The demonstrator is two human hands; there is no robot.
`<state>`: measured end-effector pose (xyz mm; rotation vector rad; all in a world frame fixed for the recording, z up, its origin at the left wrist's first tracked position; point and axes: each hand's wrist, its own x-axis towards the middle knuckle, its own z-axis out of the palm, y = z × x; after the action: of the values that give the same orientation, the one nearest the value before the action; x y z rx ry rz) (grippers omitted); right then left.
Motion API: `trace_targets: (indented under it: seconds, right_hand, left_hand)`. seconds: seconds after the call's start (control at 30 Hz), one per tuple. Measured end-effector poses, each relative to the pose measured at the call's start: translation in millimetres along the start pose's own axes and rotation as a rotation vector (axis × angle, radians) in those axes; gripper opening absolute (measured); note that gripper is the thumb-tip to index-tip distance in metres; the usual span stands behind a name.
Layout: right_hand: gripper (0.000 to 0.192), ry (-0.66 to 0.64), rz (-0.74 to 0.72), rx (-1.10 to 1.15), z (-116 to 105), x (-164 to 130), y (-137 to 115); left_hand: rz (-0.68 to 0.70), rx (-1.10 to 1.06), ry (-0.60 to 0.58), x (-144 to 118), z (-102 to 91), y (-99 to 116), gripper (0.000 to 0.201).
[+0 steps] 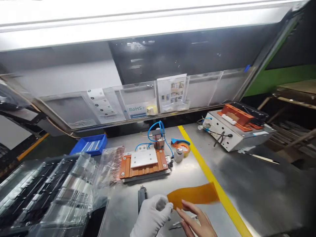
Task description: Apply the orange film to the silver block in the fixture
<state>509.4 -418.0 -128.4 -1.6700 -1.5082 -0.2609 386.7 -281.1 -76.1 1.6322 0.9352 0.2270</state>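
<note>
My left hand (151, 217), in a white glove, pinches the left end of an amber film strip (195, 195) that stretches to the right above the steel bench. My bare right hand (195, 220) sits just below the strip with its fingers spread, fingertips touching the strip's lower left edge. Metal tweezers (181, 223) lie on the bench under the right hand. A small black part (142, 197) lies just left of the gloved hand.
An orange fixture with a white plate (143, 162) and blue air hoses (158, 130) stands ahead. Tape dispenser (181, 144), blue bin (90, 144), clear trays and bags (56, 191) at left, grey machine box (237, 130) at right, yellow floor-line tape (212, 179).
</note>
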Motion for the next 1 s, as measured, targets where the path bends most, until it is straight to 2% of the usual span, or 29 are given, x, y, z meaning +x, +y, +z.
trace_targets:
  seconds: [0.13, 0.23, 0.27, 0.33, 0.37, 0.4, 0.43, 0.57, 0.67, 0.73, 0.83, 0.9, 1.0]
  right_hand:
    - [0.040, -0.029, -0.150, 0.051, 51, 34, -31]
    - [0.051, 0.004, -0.104, 0.122, 72, 49, -44]
    - [0.049, -0.012, -0.057, 0.154, 76, 52, -42]
    - [0.035, -0.089, 0.144, 0.235, 85, 61, -26]
    - [0.027, -0.137, 0.293, 0.279, 90, 66, -12]
    - [0.029, -0.181, 0.512, 0.318, 95, 72, 5]
    - [0.036, -0.194, 0.604, 0.310, 101, 79, 24]
    - [0.053, -0.194, 0.775, 0.293, 124, 112, 97]
    - [0.065, -0.212, 0.869, 0.350, 136, 128, 116]
    - [0.074, -0.241, 0.924, 0.440, 141, 127, 108]
    - [0.081, -0.362, 1.030, 0.666, 144, 113, 80]
    - [0.088, -0.424, 1.097, 0.807, 143, 103, 61]
    - [0.080, -0.379, 1.142, 0.936, 139, 100, 48]
  left_hand:
    - [0.090, 0.053, 0.115, 1, -76.7, -21, 0.034]
    - [0.091, 0.018, 0.261, 8, -127.2, -40, 0.033]
    - [0.082, 0.034, 0.302, 11, -142.5, -47, 0.034]
    - [0.081, 0.096, 0.320, 16, -169.5, -58, 0.033]
    - [0.091, 0.153, 0.315, 18, -180.7, -63, 0.032]
    - [0.102, 0.215, 0.313, 18, -190.0, -66, 0.030]
    - [0.105, 0.268, 0.311, 18, -197.5, -69, 0.030]
    - [0.026, 0.322, 0.295, 14, -208.9, -70, 0.030]
    - [-0.053, 0.162, 0.280, 12, -204.2, -62, 0.032]
    - [-0.105, 0.006, 0.251, 16, -199.1, -54, 0.036]
    - [-0.175, -0.139, 0.240, 29, -192.0, -43, 0.039]
    - [-0.216, -0.160, 0.239, 40, -188.3, -40, 0.038]
    - [-0.274, -0.116, 0.197, 57, -184.3, -43, 0.035]
